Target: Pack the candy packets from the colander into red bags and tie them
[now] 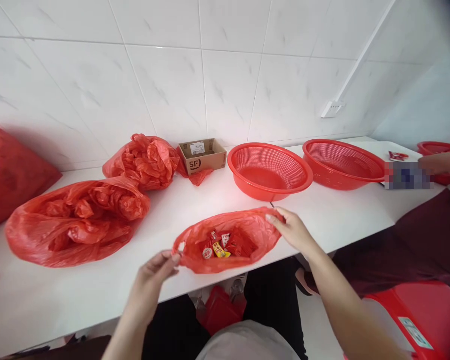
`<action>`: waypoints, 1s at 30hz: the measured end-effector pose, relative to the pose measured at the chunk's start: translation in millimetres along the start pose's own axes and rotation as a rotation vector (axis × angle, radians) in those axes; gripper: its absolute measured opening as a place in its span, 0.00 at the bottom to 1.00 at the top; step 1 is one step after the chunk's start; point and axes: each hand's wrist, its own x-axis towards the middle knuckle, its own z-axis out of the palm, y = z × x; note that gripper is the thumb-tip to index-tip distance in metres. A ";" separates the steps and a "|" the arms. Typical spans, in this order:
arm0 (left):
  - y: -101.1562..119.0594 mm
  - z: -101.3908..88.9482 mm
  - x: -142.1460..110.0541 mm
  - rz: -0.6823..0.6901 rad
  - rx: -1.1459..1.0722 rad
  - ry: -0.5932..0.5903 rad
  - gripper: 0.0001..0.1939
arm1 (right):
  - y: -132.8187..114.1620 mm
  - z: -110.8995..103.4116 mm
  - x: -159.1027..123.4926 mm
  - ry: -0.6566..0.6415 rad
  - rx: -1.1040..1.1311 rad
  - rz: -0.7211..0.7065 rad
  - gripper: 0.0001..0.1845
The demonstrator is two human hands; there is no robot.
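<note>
Between my hands a red plastic bag (206, 267) is spread wide at the table's front edge. My left hand (159, 267) pinches its left handle, and my right hand (290, 230) grips the rim at its right end. Inside lie several small wrapped packets, among them a yellow packet (221, 250) and a round white-and-red one (207, 253). Just behind the bag sits a red perforated basket (270, 192). To the left, a larger red bag (33, 245) lies with its mouth open, holding bunched red plastic bags.
Another bundle of red plastic (146, 160) and a cardboard box (206, 162) stand against the tiled wall. A second red basket (337, 177) is further right. At the far right a co-worker's hand (442, 162) is beside a blurred-out device. A red stool-like object (427, 310) stands below.
</note>
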 end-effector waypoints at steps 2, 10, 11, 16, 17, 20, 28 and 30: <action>47.2 -1.2 7.0 0.120 -0.219 0.046 0.17 | -24.8 -23.3 18.3 0.022 0.086 -0.068 0.13; 196.6 18.6 -7.3 0.708 -0.252 -0.038 0.07 | -143.8 -77.3 74.5 0.084 0.287 -0.288 0.14; 200.5 20.0 -7.3 0.679 -0.220 -0.049 0.07 | -149.3 -77.8 79.6 -0.005 0.253 -0.277 0.15; 202.3 15.1 -1.6 0.665 -0.232 0.014 0.07 | -164.9 -83.1 100.7 -0.127 0.265 -0.365 0.13; 201.3 13.8 -0.3 0.654 -0.244 0.019 0.08 | -169.5 -83.9 103.2 -0.158 0.247 -0.375 0.13; 196.3 13.2 4.1 0.559 -0.272 -0.025 0.07 | -188.4 -84.5 107.0 -0.207 0.151 -0.352 0.15; 192.7 15.0 11.1 0.530 -0.399 -0.081 0.06 | -222.1 -83.4 98.9 -0.156 -0.044 -0.350 0.21; 194.9 15.1 13.0 0.542 -0.420 -0.054 0.06 | -220.8 -83.6 97.8 -0.184 -0.073 -0.325 0.21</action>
